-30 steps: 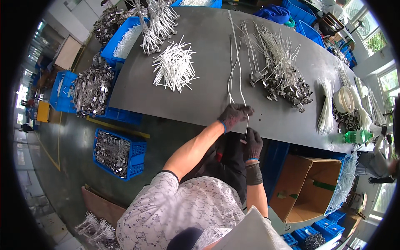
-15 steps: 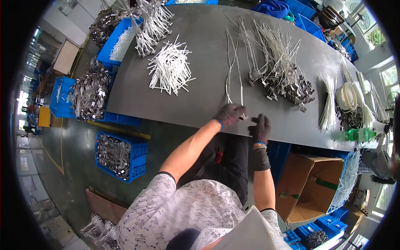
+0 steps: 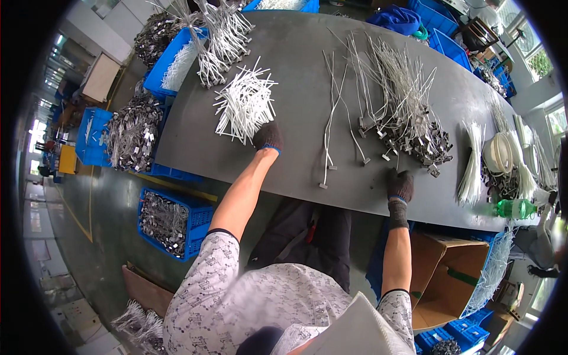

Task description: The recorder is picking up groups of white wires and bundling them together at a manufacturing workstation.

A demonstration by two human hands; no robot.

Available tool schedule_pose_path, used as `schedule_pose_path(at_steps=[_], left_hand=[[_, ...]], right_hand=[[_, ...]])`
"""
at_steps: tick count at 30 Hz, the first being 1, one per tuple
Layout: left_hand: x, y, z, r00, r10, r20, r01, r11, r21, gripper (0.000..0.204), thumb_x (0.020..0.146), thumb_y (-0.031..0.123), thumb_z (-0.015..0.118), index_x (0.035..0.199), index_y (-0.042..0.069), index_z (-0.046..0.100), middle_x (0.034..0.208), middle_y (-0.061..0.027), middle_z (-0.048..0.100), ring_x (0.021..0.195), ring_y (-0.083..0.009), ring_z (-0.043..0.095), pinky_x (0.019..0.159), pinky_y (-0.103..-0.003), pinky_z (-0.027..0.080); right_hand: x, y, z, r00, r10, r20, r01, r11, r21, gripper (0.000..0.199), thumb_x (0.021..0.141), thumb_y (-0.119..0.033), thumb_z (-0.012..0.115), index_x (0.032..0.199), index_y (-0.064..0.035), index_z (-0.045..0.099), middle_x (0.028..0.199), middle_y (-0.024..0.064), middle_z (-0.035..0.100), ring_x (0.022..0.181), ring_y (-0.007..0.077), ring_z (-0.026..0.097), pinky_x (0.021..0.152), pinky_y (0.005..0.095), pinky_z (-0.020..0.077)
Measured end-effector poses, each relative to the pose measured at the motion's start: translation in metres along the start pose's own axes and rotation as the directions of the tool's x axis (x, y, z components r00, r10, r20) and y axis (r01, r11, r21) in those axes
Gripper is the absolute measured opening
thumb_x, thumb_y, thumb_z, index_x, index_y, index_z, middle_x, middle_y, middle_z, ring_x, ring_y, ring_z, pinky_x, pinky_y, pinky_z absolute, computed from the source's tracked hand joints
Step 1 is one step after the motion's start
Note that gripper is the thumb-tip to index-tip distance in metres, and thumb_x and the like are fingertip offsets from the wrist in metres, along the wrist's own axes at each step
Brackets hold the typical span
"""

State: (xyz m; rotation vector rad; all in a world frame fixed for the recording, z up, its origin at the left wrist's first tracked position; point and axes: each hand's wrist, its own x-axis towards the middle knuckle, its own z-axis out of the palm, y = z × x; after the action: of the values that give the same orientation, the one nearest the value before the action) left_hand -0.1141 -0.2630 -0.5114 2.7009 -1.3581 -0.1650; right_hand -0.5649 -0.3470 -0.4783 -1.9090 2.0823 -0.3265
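Note:
My left hand (image 3: pixel 269 137), in a dark glove, has its fingers bunched at the near edge of a heap of short white tubes (image 3: pixel 245 103). Whatever the fingertips pinch is hidden. My right hand (image 3: pixel 400 185), also gloved, is closed low beside the near side of a tangled bundle of thin pale wires with small metal end pieces (image 3: pixel 414 133). One wire comes down to its fingers, but I cannot tell what they hold. Between the hands, several loose wires (image 3: pixel 327 142) lie lengthwise on the grey table, their small end pieces toward me.
Blue crates (image 3: pixel 192 228) of similar parts stand left of the table (image 3: pixel 296 65). Tied white bundles (image 3: pixel 222 35) lie at its far left. At the right are a white bundle (image 3: pixel 471 165), a tape-like roll (image 3: pixel 498 152) and a green bottle (image 3: pixel 516 208). A cardboard box (image 3: pixel 444 275) sits below.
My hands have parted from the table's near edge: the left moved left to the tubes, the right moved right to the wires. The piece handled between them now appears to lie on the table.

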Motion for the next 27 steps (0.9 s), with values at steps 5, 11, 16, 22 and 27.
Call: schedule_pose_path(at_steps=[5, 11, 16, 22, 27], left_hand=[[-0.009, 0.011, -0.02, 0.961, -0.227, 0.157, 0.244, 0.964, -0.102, 0.028, 0.089, 0.027, 0.061, 0.108, 0.01, 0.073, 0.113, -0.0183, 0.071, 0.103, -0.0368, 0.07, 0.084, -0.049, 0.058], [-0.004, -0.021, -0.015, 0.927, -0.318, 0.2, 0.343, 0.933, -0.108, 0.029, 0.091, 0.03, 0.058, 0.108, 0.013, 0.075, 0.116, -0.0158, 0.072, 0.106, -0.0359, 0.07, 0.086, -0.048, 0.057], [-0.016, 0.005, -0.005, 0.958, -0.15, 0.246, 0.201, 0.959, -0.2, 0.033, 0.089, 0.033, 0.061, 0.103, 0.006, 0.074, 0.11, -0.0189, 0.073, 0.101, -0.033, 0.072, 0.078, -0.047, 0.059], [-0.052, -0.018, 0.05, 0.702, 0.117, 0.702, 0.685, -0.382, -0.621, 0.01, 0.091, 0.018, 0.071, 0.09, 0.008, 0.067, 0.082, -0.0062, 0.067, 0.07, -0.0166, 0.065, 0.061, -0.033, 0.058], [-0.133, 0.104, -0.021, 0.793, 0.329, 0.513, 0.601, -0.564, -0.567, 0.007, 0.095, 0.008, 0.064, 0.1, 0.003, 0.064, 0.084, -0.0074, 0.068, 0.073, -0.0201, 0.068, 0.064, -0.033, 0.06]], right_hand=[[-0.018, 0.042, -0.002, 0.933, 0.087, 0.35, -0.203, 0.929, 0.31, 0.033, 0.084, -0.031, 0.069, 0.098, -0.001, 0.069, 0.1, 0.0228, 0.069, 0.085, 0.0366, 0.068, 0.077, 0.0439, 0.0534], [-0.141, 0.068, -0.035, 0.737, -0.644, 0.206, 0.455, 0.698, 0.552, 0.034, 0.08, 0.0, 0.067, 0.114, -0.0031, 0.062, 0.092, 0.0166, 0.065, 0.088, 0.0379, 0.065, 0.075, 0.0418, 0.0539], [-0.288, 0.209, 0.032, 0.962, 0.004, 0.274, 0.002, 1.0, -0.023, 0.026, 0.087, -0.019, 0.064, 0.109, -0.0048, 0.065, 0.098, 0.0207, 0.068, 0.095, 0.0421, 0.065, 0.079, 0.0486, 0.0533], [-0.404, 0.298, 0.058, 0.825, -0.104, 0.556, 0.202, 0.972, -0.117, 0.027, 0.093, -0.021, 0.053, 0.11, -0.007, 0.069, 0.101, 0.0207, 0.072, 0.095, 0.0398, 0.069, 0.079, 0.0496, 0.0554], [-0.339, 0.19, 0.037, 0.9, -0.179, 0.398, 0.209, 0.977, -0.032, 0.022, 0.095, -0.02, 0.051, 0.103, -0.0077, 0.067, 0.095, 0.0213, 0.07, 0.09, 0.0437, 0.067, 0.073, 0.0517, 0.0544]])
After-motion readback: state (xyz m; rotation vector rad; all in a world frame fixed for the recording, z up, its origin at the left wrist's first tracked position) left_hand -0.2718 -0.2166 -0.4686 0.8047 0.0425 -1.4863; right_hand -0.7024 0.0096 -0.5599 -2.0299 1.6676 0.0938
